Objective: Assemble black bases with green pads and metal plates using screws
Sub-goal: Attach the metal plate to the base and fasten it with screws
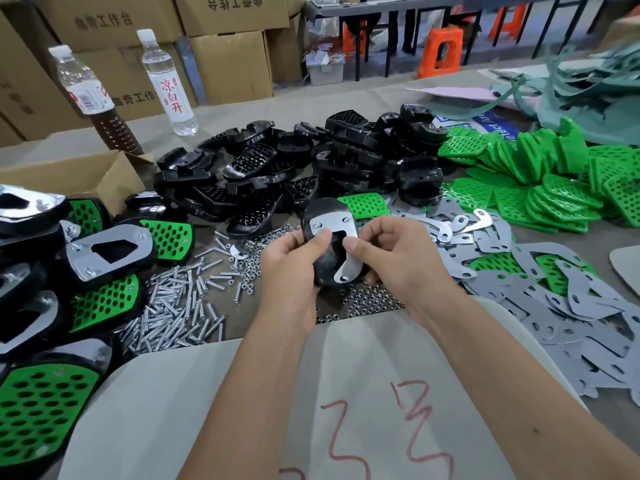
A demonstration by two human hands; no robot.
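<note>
Just above the middle of the frame, the left hand (294, 268) grips a black base (327, 258) from below, thumb pressing on its metal plate (334, 233). The right hand (391, 258) pinches the plate's other edge, thumb on top. Screw heads show at the plate's corners, so this looks like the fastening step. I'd guess nuts (370, 301) come next, from the heap on the table (363, 375) directly below; loose screws (180, 306) lie lower left.
</note>
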